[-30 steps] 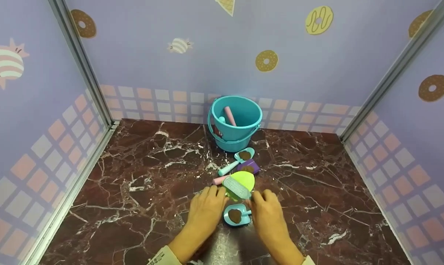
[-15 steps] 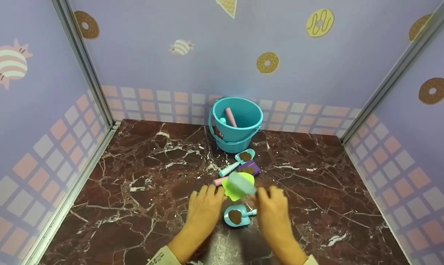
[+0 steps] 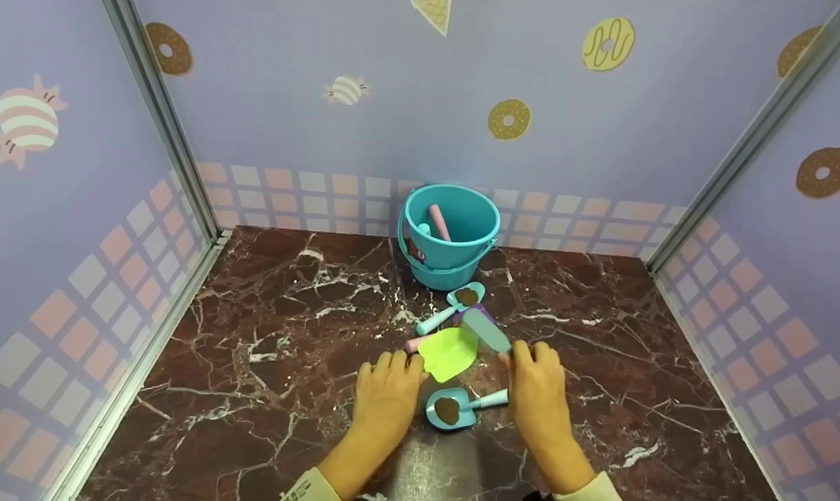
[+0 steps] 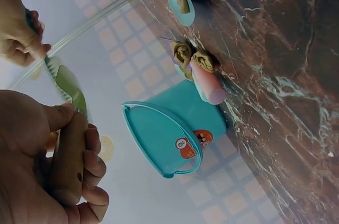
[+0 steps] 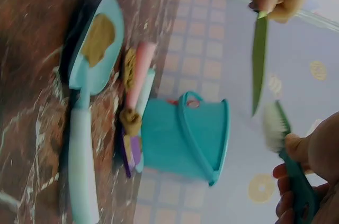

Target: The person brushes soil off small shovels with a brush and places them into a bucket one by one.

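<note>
I have the left hand [image 3: 388,395] gripping the green spade [image 3: 452,355] above the marbled surface [image 3: 266,403], the right hand [image 3: 536,390] holding the brush [image 3: 488,330] just off its blade. A laden blue scoop [image 3: 465,416] lies below; the mint scoop [image 3: 435,321] and bucket [image 3: 449,261] crowd the space beyond.

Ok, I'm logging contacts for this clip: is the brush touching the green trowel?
Apart. The right wrist view shows a narrow strip of lilac wall between the brush and the green trowel.
</note>
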Tool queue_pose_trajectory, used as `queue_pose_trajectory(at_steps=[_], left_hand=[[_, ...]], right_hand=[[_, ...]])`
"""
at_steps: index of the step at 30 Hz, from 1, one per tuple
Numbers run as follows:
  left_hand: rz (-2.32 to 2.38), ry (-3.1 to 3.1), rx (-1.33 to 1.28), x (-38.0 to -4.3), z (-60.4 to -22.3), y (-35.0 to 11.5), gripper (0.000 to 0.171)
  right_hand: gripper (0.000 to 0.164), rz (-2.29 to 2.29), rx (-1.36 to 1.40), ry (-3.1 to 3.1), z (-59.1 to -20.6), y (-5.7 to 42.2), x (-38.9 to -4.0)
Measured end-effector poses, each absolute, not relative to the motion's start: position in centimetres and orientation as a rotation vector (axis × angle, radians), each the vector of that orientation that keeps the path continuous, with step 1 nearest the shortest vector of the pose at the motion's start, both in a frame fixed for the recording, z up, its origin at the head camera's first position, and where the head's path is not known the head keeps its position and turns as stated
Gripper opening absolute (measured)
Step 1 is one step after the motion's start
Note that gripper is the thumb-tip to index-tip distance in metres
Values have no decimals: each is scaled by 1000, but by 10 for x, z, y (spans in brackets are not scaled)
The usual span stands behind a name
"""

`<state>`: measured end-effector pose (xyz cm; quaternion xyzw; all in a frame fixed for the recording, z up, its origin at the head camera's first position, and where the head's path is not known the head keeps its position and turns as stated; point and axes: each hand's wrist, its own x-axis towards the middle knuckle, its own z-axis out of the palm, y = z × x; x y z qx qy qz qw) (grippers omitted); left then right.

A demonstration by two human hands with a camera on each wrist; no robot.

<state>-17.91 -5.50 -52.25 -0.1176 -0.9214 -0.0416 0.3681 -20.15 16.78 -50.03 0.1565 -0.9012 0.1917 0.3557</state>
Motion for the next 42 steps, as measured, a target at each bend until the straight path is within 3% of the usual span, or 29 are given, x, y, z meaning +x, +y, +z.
queue_pose_trajectory(at_steps=[7,17,26,32,37,42], left_hand=[[-108,-2368,-300,-180,-521,-51,31],[-123,-2333,-337,-182,-523,-49,29],[-127,-2318,-329,-186,-520,-46,31],[-118,-2383,-357,-193,-523,-49,29],[-137,-2631,-359,-223,-506,-58,29],[-128,-2732,-280,-284,-477,-69,38]], right_hand=[[20,474,526,-2404,-508,142,-176],[24,510,375,-2345,-507,170,-199],[18,513,518,-2386,-510,155,-183],[23,530,352,-2393,-512,183,-202],[24,504,294,-2372,-514,198,-205],[24,493,329,-2380,-518,197,-198]])
